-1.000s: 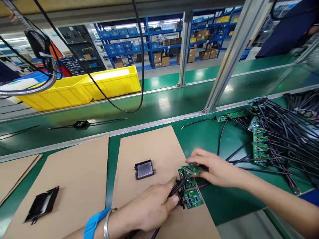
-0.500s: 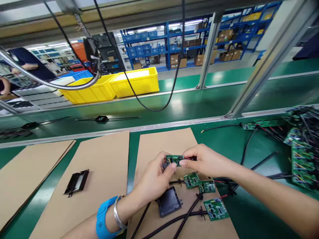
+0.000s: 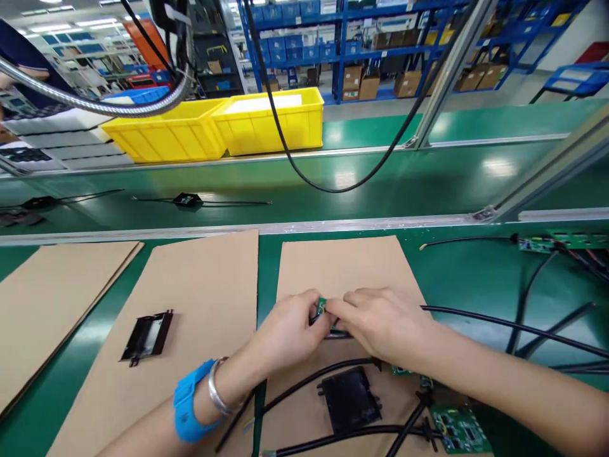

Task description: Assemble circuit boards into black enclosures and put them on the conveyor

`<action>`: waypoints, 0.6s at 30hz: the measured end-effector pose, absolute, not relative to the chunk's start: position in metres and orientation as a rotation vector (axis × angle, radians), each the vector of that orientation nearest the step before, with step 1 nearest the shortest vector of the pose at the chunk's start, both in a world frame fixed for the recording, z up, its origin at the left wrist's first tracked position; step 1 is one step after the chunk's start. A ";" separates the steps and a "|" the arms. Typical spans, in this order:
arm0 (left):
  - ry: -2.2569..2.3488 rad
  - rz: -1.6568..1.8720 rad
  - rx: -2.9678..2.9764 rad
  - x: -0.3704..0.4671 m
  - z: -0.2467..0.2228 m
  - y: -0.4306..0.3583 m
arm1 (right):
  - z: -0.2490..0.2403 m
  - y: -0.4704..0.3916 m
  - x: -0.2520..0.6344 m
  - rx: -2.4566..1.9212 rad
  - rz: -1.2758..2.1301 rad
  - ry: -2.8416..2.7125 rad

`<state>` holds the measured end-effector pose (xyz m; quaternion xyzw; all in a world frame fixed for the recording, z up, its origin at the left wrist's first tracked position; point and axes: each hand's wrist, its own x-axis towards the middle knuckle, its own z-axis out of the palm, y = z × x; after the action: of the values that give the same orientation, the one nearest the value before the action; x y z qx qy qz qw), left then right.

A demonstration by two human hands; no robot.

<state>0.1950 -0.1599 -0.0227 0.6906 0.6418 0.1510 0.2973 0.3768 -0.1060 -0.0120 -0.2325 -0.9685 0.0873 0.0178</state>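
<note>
Over the right cardboard sheet, my left hand pinches a small green circuit board, which is mostly covered by fingers. My right hand is closed on the same board from the right side. Below them lies a flat black plastic case part, with black cables around it. A green board with components lies at the lower right, partly beneath my right forearm. Another black case rests on the middle cardboard sheet.
Yellow bins stand beyond the metal rail. A black cable hangs in front. More boards and cables lie at the right, and stacked cardboard at the left.
The view has shifted right. My right hand has turned over the board and now hides most of it. The black case part below has changed its angle.
</note>
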 end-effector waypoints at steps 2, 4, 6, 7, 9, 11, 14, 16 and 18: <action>1.630 0.336 1.954 0.184 -0.026 -0.164 | -0.020 -0.095 0.383 -0.666 0.443 -3.022; 1.640 0.278 2.058 0.177 -0.030 -0.168 | -0.027 -0.083 0.386 -0.609 0.593 -3.028; 1.688 0.191 2.113 0.174 -0.035 -0.169 | -0.032 -0.074 0.385 -0.539 0.698 -3.030; 1.698 0.146 2.127 0.174 -0.038 -0.169 | -0.033 -0.071 0.383 -0.520 0.719 -3.029; 1.680 0.118 2.138 0.174 -0.044 -0.168 | -0.035 -0.067 0.380 -0.513 0.701 -3.033; 1.650 0.158 2.130 0.173 -0.048 -0.166 | -0.036 -0.066 0.377 -0.538 0.631 -3.051; 1.638 0.221 2.111 0.172 -0.053 -0.166 | -0.037 -0.070 0.374 -0.564 0.460 -3.088; 1.641 0.251 2.094 0.171 -0.055 -0.167 | -0.039 -0.074 0.374 -0.558 0.348 -3.091; 1.640 0.270 2.069 0.170 -0.057 -0.168 | -0.040 -0.079 0.373 -0.558 0.285 -3.081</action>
<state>0.1701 -0.1676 -0.0567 0.7566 0.5996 0.0989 0.2414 0.3731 -0.0786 -0.0397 -0.1776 -0.9799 0.0908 -0.0011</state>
